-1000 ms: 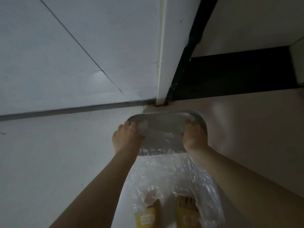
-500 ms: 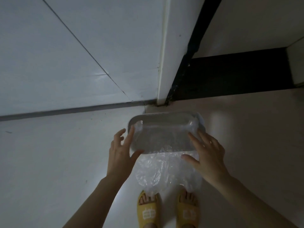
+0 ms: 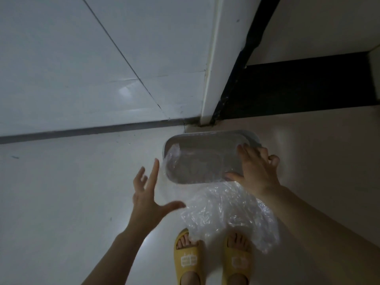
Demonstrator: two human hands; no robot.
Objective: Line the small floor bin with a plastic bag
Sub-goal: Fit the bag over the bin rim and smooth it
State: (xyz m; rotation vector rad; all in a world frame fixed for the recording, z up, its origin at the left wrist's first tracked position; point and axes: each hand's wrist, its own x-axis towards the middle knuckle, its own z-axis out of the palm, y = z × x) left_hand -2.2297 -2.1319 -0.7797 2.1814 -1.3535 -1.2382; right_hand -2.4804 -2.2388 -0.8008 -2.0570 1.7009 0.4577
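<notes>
Bin: a small grey oblong bin (image 3: 207, 140) stands on the pale floor (image 3: 61, 192), just in front of the white door frame (image 3: 211, 79), its mouth facing up.
Bag: a clear plastic bag (image 3: 224, 210) lies partly inside the bin (a crumpled fold shows against the bin's left inner wall); most of it spills over the bin's near rim and hangs down the near side toward the feet.
Left hand: the left hand (image 3: 147, 194) is off the bin's left end, near but apart from it, fingers spread wide and thumb out, holding nothing.
Right hand: the right hand (image 3: 256, 171) rests on the bin's right end, fingers loosely splayed over the rim and thumb lying along the near rim; whether it pinches any plastic there I cannot tell.
Feet: two yellow slippers (image 3: 188, 260) stand on the near side of the bin, the bag's loose edge hanging over them.
</notes>
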